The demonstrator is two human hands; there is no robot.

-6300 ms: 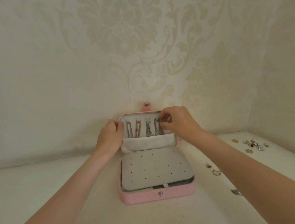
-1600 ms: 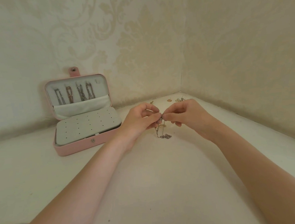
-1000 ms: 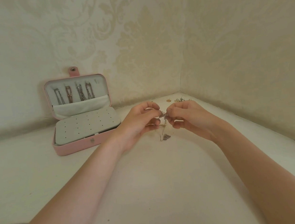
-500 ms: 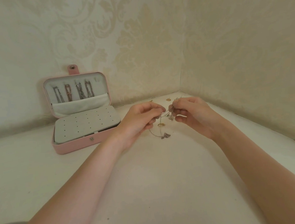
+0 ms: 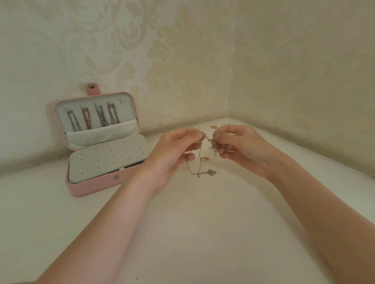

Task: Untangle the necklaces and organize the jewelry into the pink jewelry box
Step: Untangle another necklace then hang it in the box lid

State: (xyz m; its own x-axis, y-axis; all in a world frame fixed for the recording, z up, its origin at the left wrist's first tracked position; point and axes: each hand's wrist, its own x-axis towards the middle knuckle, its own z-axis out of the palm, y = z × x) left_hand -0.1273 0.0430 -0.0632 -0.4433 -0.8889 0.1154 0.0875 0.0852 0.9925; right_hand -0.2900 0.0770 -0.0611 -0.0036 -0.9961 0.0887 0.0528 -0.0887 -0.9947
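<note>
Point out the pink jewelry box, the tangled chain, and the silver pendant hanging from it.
pink jewelry box [image 5: 93, 187]: head view, front wall of the base.
tangled chain [image 5: 200, 157]: head view, strand hanging between the hands.
silver pendant [image 5: 211, 172]: head view, its middle.

The pink rectangular jewelry box [image 5: 96, 187] at the left has a smooth, matt leather-like shell and a grey felt-like perforated pad [image 5: 108, 160]. Thin metal necklace chains [image 5: 100, 116] in its lid shine slightly. The white table surface [image 5: 189, 231] looks matt, and the cream damask wallpaper [image 5: 175, 53] looks textured.
</note>
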